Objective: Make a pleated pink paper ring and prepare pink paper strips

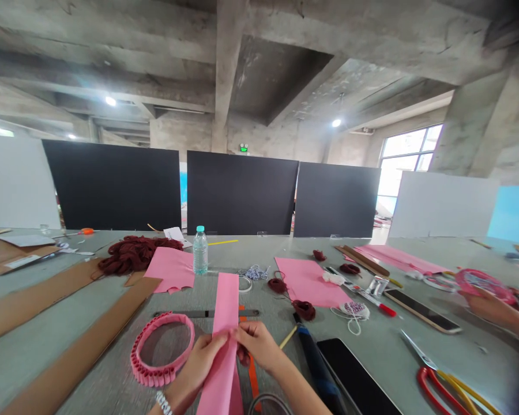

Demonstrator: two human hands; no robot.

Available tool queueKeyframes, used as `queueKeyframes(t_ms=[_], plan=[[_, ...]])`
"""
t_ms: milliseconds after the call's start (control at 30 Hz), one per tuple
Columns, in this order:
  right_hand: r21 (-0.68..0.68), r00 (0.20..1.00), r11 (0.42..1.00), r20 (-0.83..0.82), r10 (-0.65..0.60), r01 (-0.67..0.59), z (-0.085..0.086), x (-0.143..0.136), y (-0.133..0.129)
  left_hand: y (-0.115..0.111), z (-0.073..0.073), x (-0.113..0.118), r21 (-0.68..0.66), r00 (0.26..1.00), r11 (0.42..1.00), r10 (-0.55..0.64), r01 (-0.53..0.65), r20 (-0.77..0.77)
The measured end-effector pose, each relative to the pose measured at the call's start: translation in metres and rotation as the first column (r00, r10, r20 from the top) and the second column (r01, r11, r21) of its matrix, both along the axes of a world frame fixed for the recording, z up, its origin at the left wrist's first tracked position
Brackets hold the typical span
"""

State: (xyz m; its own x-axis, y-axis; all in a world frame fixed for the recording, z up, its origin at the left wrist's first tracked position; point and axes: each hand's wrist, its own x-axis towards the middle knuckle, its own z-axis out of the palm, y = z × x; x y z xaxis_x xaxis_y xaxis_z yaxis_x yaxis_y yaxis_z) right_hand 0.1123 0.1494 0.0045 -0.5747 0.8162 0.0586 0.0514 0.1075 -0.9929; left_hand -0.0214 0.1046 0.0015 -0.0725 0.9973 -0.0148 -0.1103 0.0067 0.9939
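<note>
A long pink strip (226, 300), folded along its length, stands up between my hands at the front of the table. My left hand (207, 358) grips its left side, thumb lying on the front face. On the right edge, my right hand (255, 344) pinches the strip with thumb and forefinger; its other fingers are curled. Just left of my left hand lies a pink ring (162, 377) with a looped, ruffled rim. Behind the strip is a dark flat metal bar (190, 314), and an orange strip (252, 374) lies beneath my right hand.
Dark red yarn (134, 253), pink sheets (307, 282) and a water bottle (200, 253) stand farther back. Cardboard strips (86, 340) cover the left. On the right are phones (354, 377), a glue gun (313, 357) and red-handled scissors (432, 374). Another person's hand (493, 308) holds a pink ring.
</note>
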Motion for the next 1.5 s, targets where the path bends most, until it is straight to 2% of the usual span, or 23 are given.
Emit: queueKeyframes(t_ms=[100, 167, 367, 567, 900, 1133, 1333, 1500], plan=[[0.024, 1.000, 1.000, -0.014, -0.008, 0.008, 0.000, 0.000, 0.001, 0.000, 0.000, -0.002, 0.037, 0.979, 0.999, 0.000, 0.007, -0.205], [0.038, 1.000, 0.999, -0.001, 0.006, -0.006, -0.001, -0.001, -0.001, 0.002, -0.002, -0.004, 0.053, 0.958, 0.999, 0.022, -0.007, -0.284], [0.059, 0.998, 0.998, 0.060, 0.010, -0.014, -0.002, -0.003, -0.005, 0.008, -0.007, -0.008, 0.101, 0.935, 0.993, 0.088, -0.057, -0.345], [0.028, 0.983, 0.992, 0.141, 0.114, -0.119, -0.002, -0.001, -0.007, 0.013, -0.005, -0.012, 0.157, 0.886, 0.968, 0.242, -0.195, -0.395], [0.069, 0.994, 0.997, 0.102, 0.034, -0.041, -0.001, -0.004, -0.005, 0.004, -0.002, -0.006, 0.046, 0.974, 0.992, 0.120, -0.113, -0.194], [0.033, 0.984, 0.992, 0.135, 0.118, -0.124, -0.002, -0.002, -0.007, 0.003, 0.005, -0.011, -0.002, 0.991, 0.991, 0.130, -0.130, -0.040], [0.108, 0.991, 0.993, 0.133, 0.031, -0.046, -0.006, -0.009, -0.012, 0.002, 0.011, -0.007, -0.037, 0.975, 0.981, 0.192, -0.189, 0.114], [0.166, 0.988, 0.986, 0.149, -0.028, 0.003, -0.010, -0.014, -0.014, 0.004, 0.005, -0.001, -0.039, 0.946, 0.965, 0.263, -0.260, 0.189]])
